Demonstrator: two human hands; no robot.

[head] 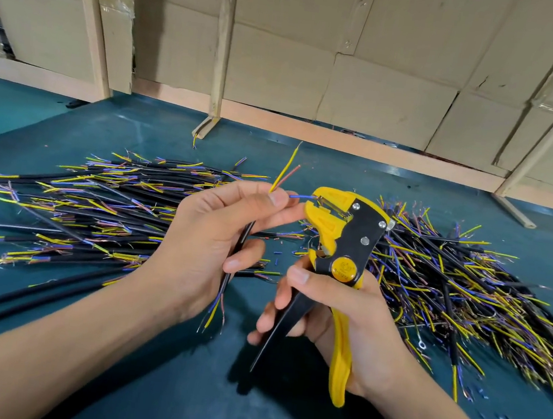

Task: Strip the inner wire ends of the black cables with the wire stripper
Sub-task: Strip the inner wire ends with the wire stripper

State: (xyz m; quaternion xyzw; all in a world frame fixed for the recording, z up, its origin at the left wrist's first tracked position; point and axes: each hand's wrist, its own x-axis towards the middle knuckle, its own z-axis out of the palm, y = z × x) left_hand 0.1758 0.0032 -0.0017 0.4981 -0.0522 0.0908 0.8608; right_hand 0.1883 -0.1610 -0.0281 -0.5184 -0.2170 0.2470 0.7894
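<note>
Blue wire going into the stripper's mouth.
My left hand [217, 237] pinches the cable [242, 240] beside the stripper [341, 237]; right hand [341, 320] grips its handles, unsqueezed. Next I'd squeeze, I reckon.

Single view, head-worn: looks forward and down from close above both hands, left hand [210, 236] and right hand [342, 316] central, table [179, 387] beneath them, cardboard wall [319, 59] beyond.
</note>
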